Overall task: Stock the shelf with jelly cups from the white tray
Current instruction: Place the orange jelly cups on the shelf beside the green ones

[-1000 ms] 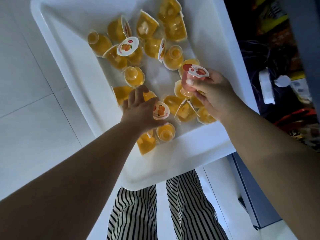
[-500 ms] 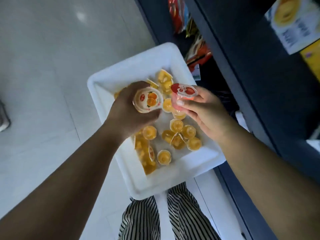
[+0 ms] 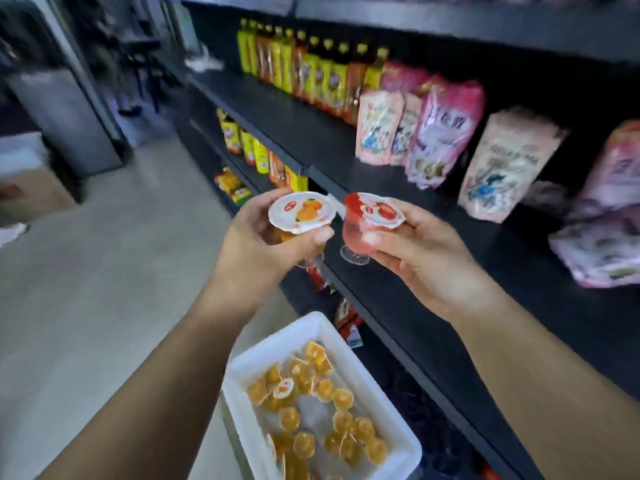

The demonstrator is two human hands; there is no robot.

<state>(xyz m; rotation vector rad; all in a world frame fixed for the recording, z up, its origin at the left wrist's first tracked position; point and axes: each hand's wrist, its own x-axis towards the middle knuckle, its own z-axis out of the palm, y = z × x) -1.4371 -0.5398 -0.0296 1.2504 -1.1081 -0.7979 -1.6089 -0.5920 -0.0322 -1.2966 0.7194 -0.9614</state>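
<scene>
A pale tiled floor [image 3: 86, 306] runs beside dark shelving [image 3: 398, 188] in a shop aisle, the far left corner blurred and dim. The left hand [image 3: 263, 244] grips an orange jelly cup [image 3: 303, 212], lid up; just beside it, the right hand [image 3: 422, 251] pinches a red jelly cup [image 3: 363, 226] over the shelf's front edge. Bottles [image 3: 311, 71] and pink pouches [image 3: 446, 133] line the shelf behind, their print unreadable. Below, the white tray [image 3: 325, 327] holds loose orange cups [image 3: 325, 427], its near end cut off by the frame.
</scene>
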